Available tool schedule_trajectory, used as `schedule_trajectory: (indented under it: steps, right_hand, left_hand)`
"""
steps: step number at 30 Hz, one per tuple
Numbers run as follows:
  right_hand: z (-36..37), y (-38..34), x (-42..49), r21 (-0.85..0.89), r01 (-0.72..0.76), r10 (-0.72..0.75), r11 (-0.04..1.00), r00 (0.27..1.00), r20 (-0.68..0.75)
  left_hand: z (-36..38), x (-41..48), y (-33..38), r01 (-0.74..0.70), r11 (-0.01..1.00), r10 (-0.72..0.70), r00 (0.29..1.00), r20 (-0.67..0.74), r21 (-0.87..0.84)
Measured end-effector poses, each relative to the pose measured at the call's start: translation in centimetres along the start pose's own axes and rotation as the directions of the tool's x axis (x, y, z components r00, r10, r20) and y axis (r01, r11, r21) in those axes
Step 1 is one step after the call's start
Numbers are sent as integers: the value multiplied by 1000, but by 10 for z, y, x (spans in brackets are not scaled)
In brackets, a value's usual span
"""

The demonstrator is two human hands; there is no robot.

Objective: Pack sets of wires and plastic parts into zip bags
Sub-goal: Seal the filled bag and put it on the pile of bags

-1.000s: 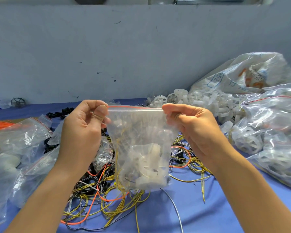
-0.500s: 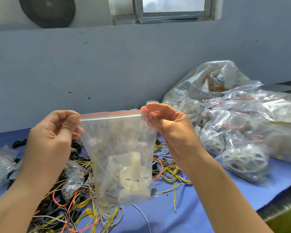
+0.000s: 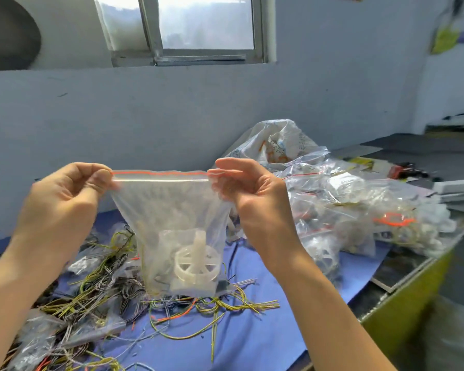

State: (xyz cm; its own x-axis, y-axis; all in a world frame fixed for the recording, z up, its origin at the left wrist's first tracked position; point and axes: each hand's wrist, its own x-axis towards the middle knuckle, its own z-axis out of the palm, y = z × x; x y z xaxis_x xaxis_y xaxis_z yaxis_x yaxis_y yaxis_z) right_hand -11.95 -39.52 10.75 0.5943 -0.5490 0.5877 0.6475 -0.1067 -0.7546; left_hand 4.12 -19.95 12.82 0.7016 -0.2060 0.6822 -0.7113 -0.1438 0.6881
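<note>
The left hand (image 3: 62,207) pinches one top corner of the zip bag (image 3: 172,207) and the right hand (image 3: 255,202) pinches the other; blur hides the exact grip. The bag hangs stretched between them, above the blue tabletop (image 3: 252,344). Its cloudy film shows a white spoked plastic wheel (image 3: 196,263); the rest inside is too hazy to tell. Below the hands lie tangled thin wires (image 3: 99,293); right of the right hand is a heap of filled bags (image 3: 338,210).
</note>
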Motion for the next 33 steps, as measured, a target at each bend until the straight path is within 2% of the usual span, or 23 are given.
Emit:
schedule_trajectory:
  steps: [3,6,9,11,13,14,16,18,21,23,25,27,29,32,33]
  right_hand:
    - [-6,-14,13,-87,6,-5,996,1000,18]
    - [-17,-10,39,-221,-62,64,973,998,3]
    - [-43,5,74,-328,-154,145,932,988,-51]
    - [-67,10,102,-386,-183,161,904,983,-89]
    - [-94,5,139,-457,-149,96,877,986,-138]
    - [-108,-2,160,-518,-104,18,849,986,-169]
    - [-135,-25,200,-688,11,-194,726,963,-188]
    - [-163,-47,229,-841,102,-355,531,928,-111]
    - [-216,-48,249,-984,114,-409,135,911,50]
    - [-253,-27,249,-995,60,-342,-78,936,83]
    - [-290,5,239,-980,-13,-173,-199,985,22]
    - [-324,39,219,-954,-69,41,-291,996,-84]
    - [-346,61,197,-933,-104,185,-344,967,-176]
    - [-356,67,189,-947,-95,247,-307,953,-176]
    - [-354,65,191,-951,-75,277,-301,947,-162]
  left_hand:
    - [12,24,14,51,999,-50,997,51,-19]
    - [38,55,23,153,988,-147,978,151,-27]
    - [84,82,38,251,968,-233,933,275,-32]
    - [124,102,50,264,964,-236,910,341,-39]
    - [168,128,69,235,967,-183,911,369,-99]
    - [190,143,81,215,965,-146,917,370,-151]
    - [236,171,107,183,941,-79,936,344,-283]
    - [282,193,127,122,901,1,959,284,-416]
    - [363,205,126,38,891,86,964,251,-452]
    - [420,196,102,-11,939,123,944,307,-343]
    - [470,172,65,-82,985,137,906,400,-151]
    - [507,135,22,-204,979,166,818,551,8]
    - [525,101,-8,-341,938,213,710,671,63]
    - [528,96,-18,-447,886,266,703,659,119]
    - [527,101,-16,-506,848,278,678,681,158]
